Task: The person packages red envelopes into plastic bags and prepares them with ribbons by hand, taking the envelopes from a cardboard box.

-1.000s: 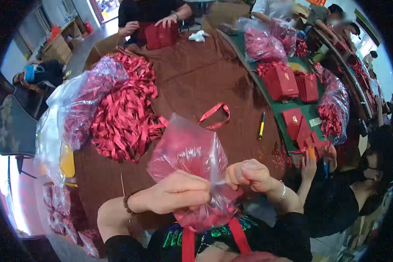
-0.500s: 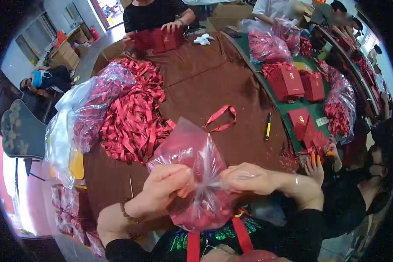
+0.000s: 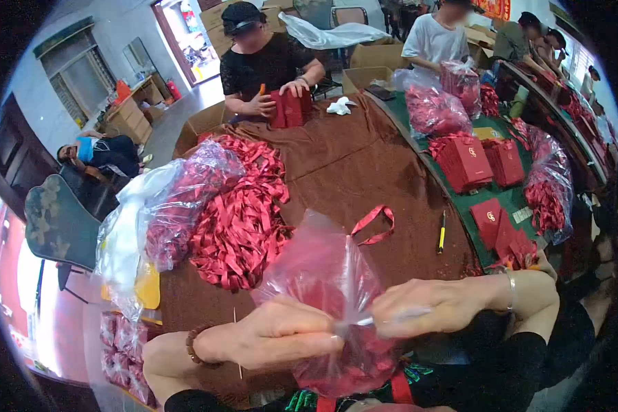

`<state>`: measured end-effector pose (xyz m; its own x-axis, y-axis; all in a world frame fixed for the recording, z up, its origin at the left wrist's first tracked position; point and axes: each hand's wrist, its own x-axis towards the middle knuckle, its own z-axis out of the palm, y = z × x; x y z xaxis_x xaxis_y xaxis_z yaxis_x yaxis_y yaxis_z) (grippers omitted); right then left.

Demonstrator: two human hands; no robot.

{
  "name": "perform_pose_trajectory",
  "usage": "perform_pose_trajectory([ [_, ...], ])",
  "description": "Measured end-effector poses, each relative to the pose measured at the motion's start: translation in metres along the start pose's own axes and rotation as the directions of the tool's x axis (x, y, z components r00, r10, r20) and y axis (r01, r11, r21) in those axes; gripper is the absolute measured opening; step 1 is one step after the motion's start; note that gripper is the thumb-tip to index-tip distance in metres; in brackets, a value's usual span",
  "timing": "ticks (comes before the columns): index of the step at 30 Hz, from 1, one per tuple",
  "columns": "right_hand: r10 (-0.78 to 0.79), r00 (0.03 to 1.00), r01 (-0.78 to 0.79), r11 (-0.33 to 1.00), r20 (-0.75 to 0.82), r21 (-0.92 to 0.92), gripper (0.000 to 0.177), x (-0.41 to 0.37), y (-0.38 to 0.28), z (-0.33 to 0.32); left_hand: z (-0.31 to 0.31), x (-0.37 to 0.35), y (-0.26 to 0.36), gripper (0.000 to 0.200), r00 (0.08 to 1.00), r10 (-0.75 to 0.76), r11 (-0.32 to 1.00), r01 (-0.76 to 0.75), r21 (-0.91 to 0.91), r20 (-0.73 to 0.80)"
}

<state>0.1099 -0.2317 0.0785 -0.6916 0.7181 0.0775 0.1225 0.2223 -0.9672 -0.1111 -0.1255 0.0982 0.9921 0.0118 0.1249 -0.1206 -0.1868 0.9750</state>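
A clear plastic bag [image 3: 316,257] with red contents hangs over the near table edge, its middle gathered into a narrow neck. My left hand [image 3: 278,333], with a beaded bracelet at the wrist, is closed on the left side of that neck. On the right side, my right hand [image 3: 426,305] pinches the gathered plastic, a thin bracelet on its wrist. Beyond the bag lie a loop of red ribbon [image 3: 374,225] and a large heap of red ribbons [image 3: 237,233].
A yellow pen [image 3: 441,237] lies on the brown cloth [image 3: 343,158]. Red boxes [image 3: 468,165] and filled bags stand on the green table at right. Across the table, a person in black [image 3: 264,69] holds red boxes. A white-wrapped bundle [image 3: 127,226] is at left.
The view has tilted up, showing more of the person opposite. My hands have come closer together at the neck of the bag, my left hand turned with its fingers pointing right.
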Motion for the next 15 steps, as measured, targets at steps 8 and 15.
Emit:
perform_pose_trajectory([
  [8,0.100,0.984,-0.041,0.934,-0.150,0.355,0.037,0.016,0.079,0.011,-0.009,-0.026,-0.048,0.031,0.911,-0.374,0.924,0.351,-0.152,-0.174],
  [15,0.121,0.981,-0.099,0.984,-0.151,0.146,0.038,0.008,0.055,0.015,-0.014,-0.031,-0.038,0.023,0.971,-0.138,0.983,0.109,0.151,0.197],
])
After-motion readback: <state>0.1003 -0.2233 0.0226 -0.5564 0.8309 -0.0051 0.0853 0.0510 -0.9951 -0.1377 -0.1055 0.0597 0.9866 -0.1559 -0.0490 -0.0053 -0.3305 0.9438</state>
